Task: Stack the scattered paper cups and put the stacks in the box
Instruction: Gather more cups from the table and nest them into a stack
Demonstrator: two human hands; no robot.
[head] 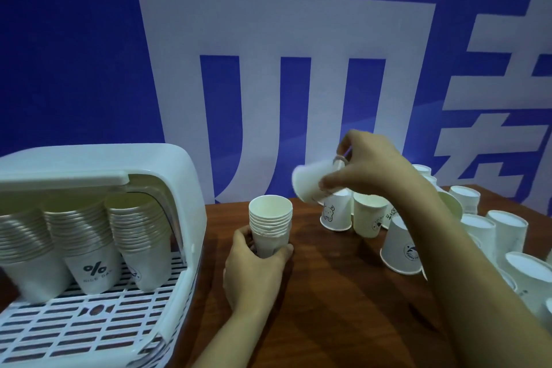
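The left hand point(254, 266) is wrapping its fingers round the bottom of a short stack point(270, 224) of nested paper cups, holding it upright on the wooden table point(343, 293), mouth up, just right of the box point(185, 188). Up above and to the right, the right hand point(367, 167) is gripping a single cup point(310, 182) in the air, fingers and thumb pinching near its base, the cup tilting over on its side with its mouth pointing down and to the left, toward the stack.

So this is the stacking step in full swing: one more cup is heading for the top of the pile. By my reading, the next move is calling for a turn of the wrist, so that the cup comes upright, then a drop straight down into the open mouth of the stack while the left hand is keeping the pile steady.

Plenty of work is waiting. A crowd of loose cups point(484, 230) is sitting on the right side of the table, most of them upside down, a few mouth up. Over in the white box, three tall stacks point(137, 236) are already standing side by side on the slatted floor, under the raised lid. The stack in hand looks much shorter than those, so I'm judging it isn't ready for the box yet.
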